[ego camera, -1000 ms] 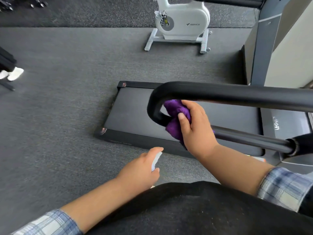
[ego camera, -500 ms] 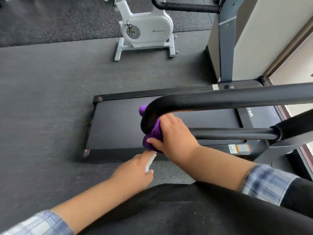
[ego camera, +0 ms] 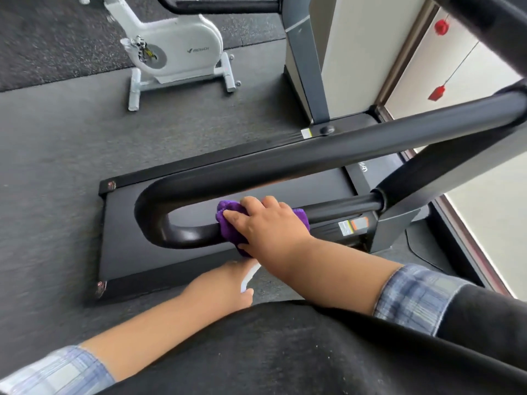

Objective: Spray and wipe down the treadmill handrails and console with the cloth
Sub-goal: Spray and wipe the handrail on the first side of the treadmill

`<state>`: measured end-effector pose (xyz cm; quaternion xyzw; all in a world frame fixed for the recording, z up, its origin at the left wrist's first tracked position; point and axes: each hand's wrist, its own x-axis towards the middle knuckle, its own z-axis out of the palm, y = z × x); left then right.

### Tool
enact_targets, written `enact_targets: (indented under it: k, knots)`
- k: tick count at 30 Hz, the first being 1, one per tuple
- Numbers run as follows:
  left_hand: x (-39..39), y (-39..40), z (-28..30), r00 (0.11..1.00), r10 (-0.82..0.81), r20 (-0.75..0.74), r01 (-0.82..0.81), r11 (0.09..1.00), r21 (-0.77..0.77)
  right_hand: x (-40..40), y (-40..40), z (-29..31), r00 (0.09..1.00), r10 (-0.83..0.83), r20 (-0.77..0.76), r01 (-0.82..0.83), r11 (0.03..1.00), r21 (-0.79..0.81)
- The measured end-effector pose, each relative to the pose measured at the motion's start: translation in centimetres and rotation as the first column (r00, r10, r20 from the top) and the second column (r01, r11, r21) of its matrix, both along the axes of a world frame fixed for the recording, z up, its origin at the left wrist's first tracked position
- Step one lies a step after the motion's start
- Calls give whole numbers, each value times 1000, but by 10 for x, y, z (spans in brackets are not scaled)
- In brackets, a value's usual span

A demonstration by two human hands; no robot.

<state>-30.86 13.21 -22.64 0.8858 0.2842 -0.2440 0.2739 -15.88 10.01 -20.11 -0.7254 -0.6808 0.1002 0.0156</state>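
A black U-shaped treadmill handrail (ego camera: pixel 285 163) loops across the middle of the view. My right hand (ego camera: pixel 265 223) grips a purple cloth (ego camera: pixel 228 223) wrapped round the lower bar of the handrail, just right of its bend. Lower down, my left hand (ego camera: pixel 225 283) holds a white spray bottle (ego camera: pixel 249 276), of which only a thin strip shows between hand and right forearm. The treadmill belt deck (ego camera: pixel 125 232) lies on the floor beneath the rail. The console is out of view.
A white exercise bike (ego camera: pixel 176 49) stands on the dark gym flooring at the back. A second treadmill's grey upright (ego camera: pixel 305 61) rises behind. A light wall with red hanging ornaments (ego camera: pixel 436 91) runs along the right. My dark-clothed torso fills the bottom edge.
My right hand slid the purple cloth from the handrail's bend rightward along the lower bar. The view has swung to the right. My left hand still holds the bottle low.
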Motion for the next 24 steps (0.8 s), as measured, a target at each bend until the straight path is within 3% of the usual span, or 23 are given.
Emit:
enact_targets:
  k: [12,20,24]
  knots:
    - [56,-49,8,920,168,355,-176,984,-9,127,-57,-4,988,-135,-80,124,985,-121]
    - [90,-86,15,710,266,652,-408,910,73,178,-79,-4,996,-92,7,92,979,-180]
    - [97,-100,21,630,304,715,-467,884,36,183,-81,-2,997,-61,36,66,982,-178]
